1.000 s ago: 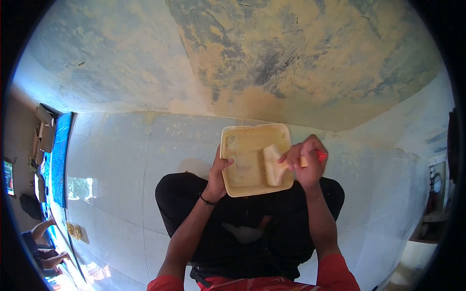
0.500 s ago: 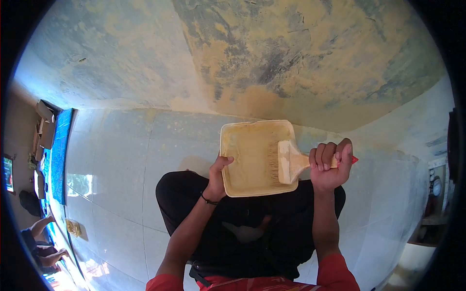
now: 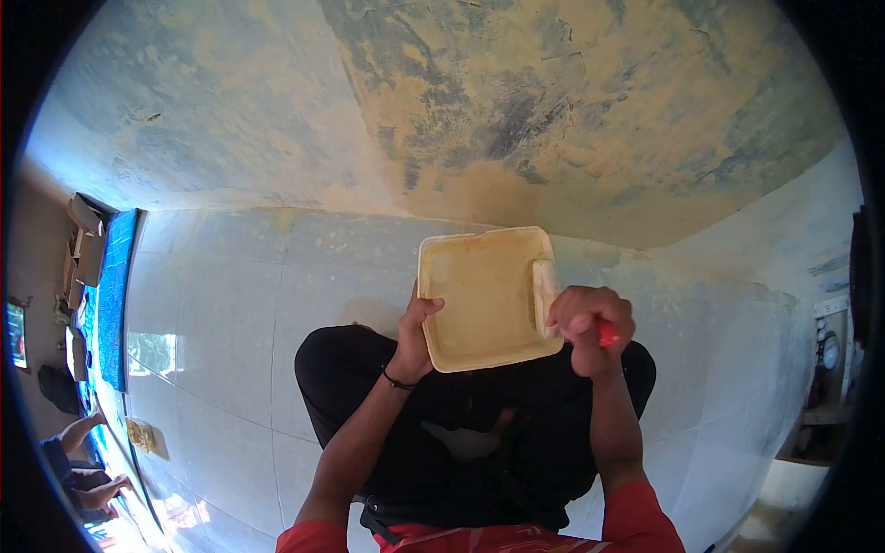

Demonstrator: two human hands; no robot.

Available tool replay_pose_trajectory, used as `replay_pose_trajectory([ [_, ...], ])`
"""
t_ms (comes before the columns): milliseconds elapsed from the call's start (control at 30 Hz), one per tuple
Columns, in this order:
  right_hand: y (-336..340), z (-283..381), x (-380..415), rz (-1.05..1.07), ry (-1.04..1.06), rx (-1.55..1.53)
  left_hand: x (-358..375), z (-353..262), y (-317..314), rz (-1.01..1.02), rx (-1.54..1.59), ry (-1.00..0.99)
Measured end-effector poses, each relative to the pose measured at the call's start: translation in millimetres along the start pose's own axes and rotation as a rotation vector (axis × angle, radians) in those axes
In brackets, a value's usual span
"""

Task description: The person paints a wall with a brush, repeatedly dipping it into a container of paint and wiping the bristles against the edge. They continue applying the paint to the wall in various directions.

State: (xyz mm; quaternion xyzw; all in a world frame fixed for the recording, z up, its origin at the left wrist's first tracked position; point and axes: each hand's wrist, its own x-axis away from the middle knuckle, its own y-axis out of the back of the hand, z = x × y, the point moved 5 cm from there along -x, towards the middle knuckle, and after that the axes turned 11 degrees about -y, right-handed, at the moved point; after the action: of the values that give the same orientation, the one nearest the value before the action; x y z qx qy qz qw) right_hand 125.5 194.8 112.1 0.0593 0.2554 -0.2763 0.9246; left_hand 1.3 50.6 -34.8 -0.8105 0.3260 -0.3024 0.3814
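Note:
My left hand (image 3: 415, 337) grips the left rim of a shallow cream-coloured paint tray (image 3: 481, 318), its thumb over the edge. The tray sits above my crossed legs, and a thin yellowish layer coats its inside. My right hand (image 3: 593, 324) is closed around the handle of a wide paintbrush (image 3: 545, 288). The brush's paint-covered head stands steeply against the tray's right wall, and the red handle end sticks out from my fist. The bristles are mostly hidden.
A wall (image 3: 516, 120) with patchy yellow and grey paint rises in front. Pale tiles (image 3: 221, 304) cover the floor. At left lie a blue mat (image 3: 118, 295), cardboard boxes (image 3: 88, 244) and a small yellowish packet (image 3: 140, 434). Another person's legs (image 3: 88, 470) show at lower left.
My right hand has moved left and tipped the brush from nearly flat to steep, bringing its head to the tray's right wall. The tray has turned slightly; my left hand keeps its grip.

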Motion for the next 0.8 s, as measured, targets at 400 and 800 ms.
replay_pose_trajectory([
  [400, -47, 3, -3, 0.206, -0.099, 0.928, -5, -6, -2, 0.062, -0.132, -0.246],
  [800, -26, 7, -2, 0.113, -0.254, 0.779, -7, -2, 14, -0.052, -0.008, -0.128],
])
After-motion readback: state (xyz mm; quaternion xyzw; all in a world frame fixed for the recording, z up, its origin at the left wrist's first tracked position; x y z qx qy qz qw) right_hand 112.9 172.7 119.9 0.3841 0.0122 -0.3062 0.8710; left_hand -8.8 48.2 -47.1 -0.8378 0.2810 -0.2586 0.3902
